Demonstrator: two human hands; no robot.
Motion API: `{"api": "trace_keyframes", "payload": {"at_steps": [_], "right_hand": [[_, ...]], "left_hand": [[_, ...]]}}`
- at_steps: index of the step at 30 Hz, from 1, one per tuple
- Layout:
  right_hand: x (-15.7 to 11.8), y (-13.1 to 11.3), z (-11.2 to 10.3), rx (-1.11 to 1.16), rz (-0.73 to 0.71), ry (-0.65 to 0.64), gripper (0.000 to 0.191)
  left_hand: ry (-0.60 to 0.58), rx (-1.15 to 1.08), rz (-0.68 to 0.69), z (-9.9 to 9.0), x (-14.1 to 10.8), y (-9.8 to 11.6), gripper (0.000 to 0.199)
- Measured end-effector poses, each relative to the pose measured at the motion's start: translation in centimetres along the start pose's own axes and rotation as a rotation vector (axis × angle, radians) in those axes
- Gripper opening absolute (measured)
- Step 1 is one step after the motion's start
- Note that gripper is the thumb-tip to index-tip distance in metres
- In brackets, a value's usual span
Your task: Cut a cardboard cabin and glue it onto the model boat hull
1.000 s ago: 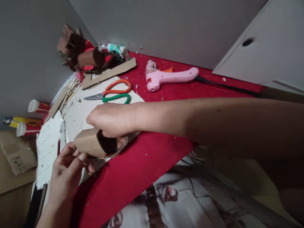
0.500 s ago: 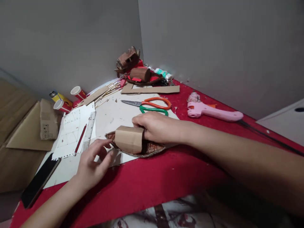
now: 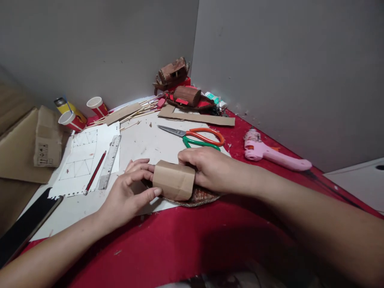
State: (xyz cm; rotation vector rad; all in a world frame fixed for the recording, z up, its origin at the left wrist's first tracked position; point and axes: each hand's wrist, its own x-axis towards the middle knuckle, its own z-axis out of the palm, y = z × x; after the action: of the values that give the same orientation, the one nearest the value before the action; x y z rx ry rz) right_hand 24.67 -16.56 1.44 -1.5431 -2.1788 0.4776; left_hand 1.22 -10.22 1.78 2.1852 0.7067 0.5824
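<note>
A curved piece of brown cardboard (image 3: 173,181) arches like a roof over a small brown cardboard boat (image 3: 207,196), which rests at the front edge of the white sheet. My right hand (image 3: 211,166) is closed at the cardboard's right end, its thumb on the far side and its other fingers partly hidden underneath. At the left end, my left hand (image 3: 129,192) takes the same piece, thumb against the near lower corner and fingertips tucked behind its edge. The boat's left tip is mostly covered by that hand. Just beyond my right hand lie scissors (image 3: 195,136) with orange and green handles.
A pink glue gun (image 3: 274,154) lies at right, its cord trailing off. Two finished model boats (image 3: 187,96) stand at the back. To the left are a ruler (image 3: 109,164), a pencil (image 3: 95,174), drawn paper (image 3: 66,170), a phone (image 3: 28,224), paper cups (image 3: 97,106) and a cardboard box (image 3: 22,152).
My left hand has moved right from beside the boat's tip onto the curved cardboard's left end. My right hand keeps its hold. The whole view has shifted slightly.
</note>
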Motion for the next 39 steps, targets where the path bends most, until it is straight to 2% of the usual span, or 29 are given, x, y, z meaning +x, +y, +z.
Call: {"api": "trace_keyframes", "payload": {"at_steps": [3, 10, 16, 26, 28, 30, 32, 33, 34, 36, 39], "right_hand": [[-0.1, 0.1, 0.0, 0.014, 0.007, 0.004, 0.023], [-0.1, 0.1, 0.0, 0.050, 0.043, -0.030, 0.020], [-0.2, 0.3, 0.4, 0.063, -0.005, -0.027, 0.017], [-0.3, -0.2, 0.5, 0.053, -0.021, -0.036, 0.019], [-0.3, -0.2, 0.4, 0.046, -0.016, -0.037, 0.020], [-0.3, -0.3, 0.4, 0.035, -0.001, -0.036, 0.022], [-0.2, -0.3, 0.3, 0.027, 0.014, -0.046, 0.024], [-0.2, -0.3, 0.2, 0.024, 0.020, -0.051, 0.025], [-0.2, -0.3, 0.2, 0.022, 0.022, -0.058, 0.026], [-0.1, -0.3, 0.1, 0.025, 0.025, -0.070, 0.026], [-0.1, -0.4, 0.1, 0.026, 0.021, -0.067, 0.025]], "left_hand": [[-0.072, -0.054, -0.014, -0.4, 0.6, 0.2, 0.009], [-0.266, 0.081, 0.098, -1.3, 1.9, -0.5, 0.004], [-0.338, 0.076, 0.114, -1.6, 2.0, -1.1, 0.009], [-0.269, 0.120, 0.161, -1.2, 1.1, -1.8, 0.008], [-0.189, 0.127, 0.170, -1.3, 0.9, -1.6, 0.016], [-0.036, 0.125, 0.166, -1.4, 0.4, -1.1, 0.027], [0.168, 0.119, 0.124, -1.6, -0.3, -0.3, 0.030], [0.242, 0.105, 0.082, -1.6, -0.7, 0.2, 0.027], [0.263, 0.077, 0.006, -1.5, -1.1, 0.6, 0.025], [0.119, -0.040, -0.198, -1.2, -1.8, 1.2, 0.027], [-0.136, -0.251, -0.461, -0.1, -2.3, 1.0, 0.046]]}}
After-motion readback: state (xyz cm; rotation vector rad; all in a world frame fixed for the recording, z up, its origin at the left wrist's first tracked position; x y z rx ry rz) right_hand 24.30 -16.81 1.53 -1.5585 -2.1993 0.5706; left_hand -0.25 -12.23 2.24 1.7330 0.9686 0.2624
